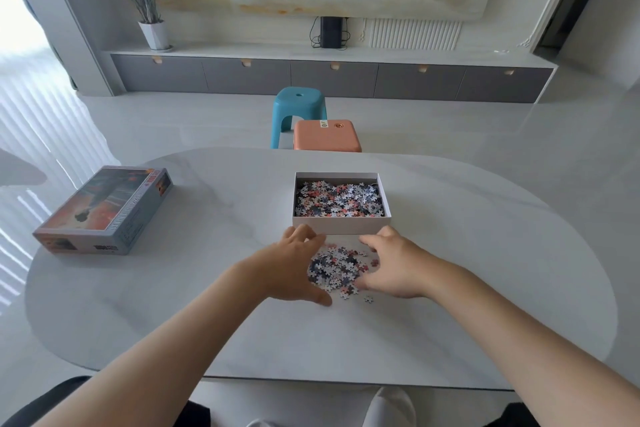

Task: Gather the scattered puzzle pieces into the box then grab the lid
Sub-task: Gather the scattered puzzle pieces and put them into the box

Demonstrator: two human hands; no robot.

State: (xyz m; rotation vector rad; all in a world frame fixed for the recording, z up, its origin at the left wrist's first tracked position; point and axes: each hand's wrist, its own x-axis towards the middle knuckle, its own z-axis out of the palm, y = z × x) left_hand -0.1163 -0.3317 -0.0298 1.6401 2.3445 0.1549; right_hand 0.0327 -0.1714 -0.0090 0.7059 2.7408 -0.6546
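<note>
Here the left hand [294, 263] and right hand [393, 265] cupped the loose pieces [336, 267] between them, palms apart, on the table [173, 322], with the box [341, 226] just beyond, long side toward them, and the lid [104, 211] well off left.

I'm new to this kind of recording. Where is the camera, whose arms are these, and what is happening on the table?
There is no machine here. A person wears one wide-angle camera on the head, looking down at their own bare arms. The left hand and right hand cup a loose pile of puzzle pieces from either side on the pale table; nothing is lifted. Just beyond stands the open white box, already holding many pieces. One stray piece lies near the right hand. The printed lid lies apart at the far left.
</note>
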